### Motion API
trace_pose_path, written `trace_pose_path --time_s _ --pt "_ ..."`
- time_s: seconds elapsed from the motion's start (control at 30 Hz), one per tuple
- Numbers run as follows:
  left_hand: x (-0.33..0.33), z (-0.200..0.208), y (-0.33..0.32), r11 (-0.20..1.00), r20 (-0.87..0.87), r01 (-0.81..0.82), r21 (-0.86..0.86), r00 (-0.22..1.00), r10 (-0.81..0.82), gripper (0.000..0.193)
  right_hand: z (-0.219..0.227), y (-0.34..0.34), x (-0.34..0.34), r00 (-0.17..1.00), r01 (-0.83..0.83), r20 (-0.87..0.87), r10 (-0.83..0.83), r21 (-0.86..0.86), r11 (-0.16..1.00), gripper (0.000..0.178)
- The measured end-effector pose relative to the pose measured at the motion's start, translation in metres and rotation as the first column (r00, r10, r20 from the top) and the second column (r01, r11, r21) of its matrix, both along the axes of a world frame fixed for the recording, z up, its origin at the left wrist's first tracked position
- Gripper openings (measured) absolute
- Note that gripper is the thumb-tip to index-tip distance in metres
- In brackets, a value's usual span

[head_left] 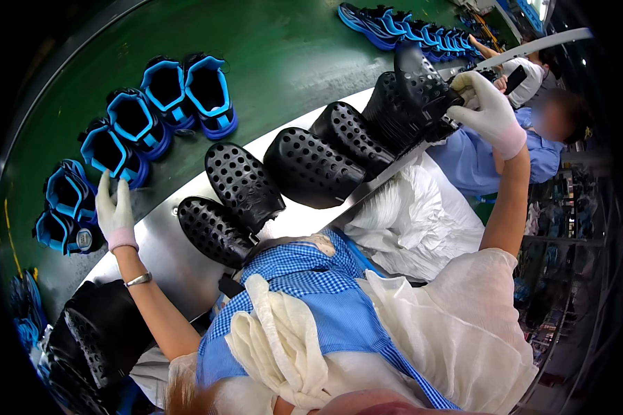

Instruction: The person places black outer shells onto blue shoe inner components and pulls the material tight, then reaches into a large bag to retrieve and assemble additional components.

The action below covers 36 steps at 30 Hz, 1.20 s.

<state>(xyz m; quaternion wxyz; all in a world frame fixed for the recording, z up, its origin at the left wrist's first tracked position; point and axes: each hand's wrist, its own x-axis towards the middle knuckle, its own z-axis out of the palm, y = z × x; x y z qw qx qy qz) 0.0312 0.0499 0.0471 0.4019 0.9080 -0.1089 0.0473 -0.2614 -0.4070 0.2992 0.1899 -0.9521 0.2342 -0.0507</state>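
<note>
My left hand [114, 213], in a white glove, has its fingers stretched apart at the heel of a black sneaker with blue trim [111, 151]. The fingertips reach the shoe's back edge; whether they press on it I cannot tell. At the right, my gloved right hand [486, 111] has thumb and fingers around the end of a black perforated shoe tree [422, 81], above a stack of the same kind [387, 114]. More black shoe trees [313, 166] lie along the metal ledge in front of me.
Several more sneakers [163, 86] stand on the green work surface [277, 62], with a long row of them [401, 31] at the far right. White plastic sheeting [415, 214] bunches beside the ledge [176, 232]. A person in blue [471, 155] is close on the right.
</note>
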Motion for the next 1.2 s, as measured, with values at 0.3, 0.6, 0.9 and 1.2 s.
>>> trace_pose_path --time_s 0.3,0.6,0.9,1.2 --pt "-0.036 0.079 -0.047 0.460 -0.054 0.177 -0.870 0.893 -0.446 0.057 0.000 0.132 0.118 0.746 -0.638 0.158 0.647 -0.111 0.762 0.042" --pt "-0.048 0.089 -0.013 -0.236 -0.003 -0.194 -0.952 0.779 -0.628 0.051 -0.064 0.261 0.208 0.522 -0.848 0.222 0.824 0.240 0.472 0.041" --pt "-0.017 0.059 -0.006 -0.116 -0.334 -0.348 -0.930 0.934 -0.125 0.025 -0.113 0.304 0.252 0.609 -0.762 -0.058 0.791 0.232 0.604 0.046" --pt "0.004 0.018 0.009 0.901 0.074 -0.224 -0.371 0.960 0.269 0.032 -0.116 0.297 0.331 0.558 -0.815 -0.294 0.776 -0.019 0.579 0.052"
